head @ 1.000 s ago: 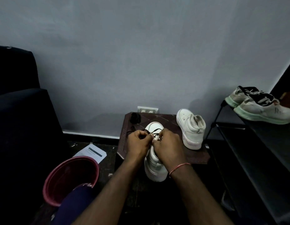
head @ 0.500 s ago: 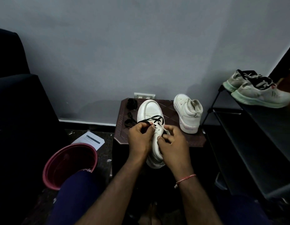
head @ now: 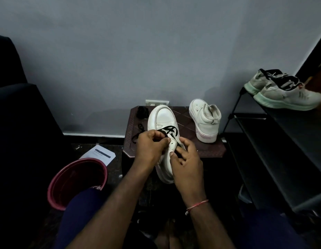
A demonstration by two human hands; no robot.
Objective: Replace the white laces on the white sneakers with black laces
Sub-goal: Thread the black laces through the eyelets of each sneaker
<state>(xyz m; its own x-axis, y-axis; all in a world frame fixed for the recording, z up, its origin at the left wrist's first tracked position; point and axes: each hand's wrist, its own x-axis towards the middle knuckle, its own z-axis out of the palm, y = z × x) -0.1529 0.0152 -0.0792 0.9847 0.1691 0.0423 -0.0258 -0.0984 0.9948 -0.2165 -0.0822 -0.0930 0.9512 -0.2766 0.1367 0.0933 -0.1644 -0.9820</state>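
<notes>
black lace half-threaded on the held sneaker

we see the left hand (head: 150, 146) with its fingers curled, pinching the black lace (head: 169, 131) at the eyelets of the white sneaker (head: 162, 119). the right hand (head: 186, 162) is curled too, thumb and forefinger nipping the same lace against the upper. the sneaker lies between both hands, toe toward the wall over the small table (head: 210, 150), heel past the table's near edge. black crossings show only on the eyelets nearest the toe. the second sneaker (head: 205, 121) stands upright on the table to the right, apart from the first, with no lace in sight. a bundled lace (head: 142, 111) and a loose black lace (head: 138, 132) lie on the table's left side. a red bucket (head: 55, 186) sits on the floor at left, a sheet of paper (head: 100, 155) just behind it. a grey pair of shoes (head: 285, 92) rests on the shoe rack (head: 281, 141).
</notes>
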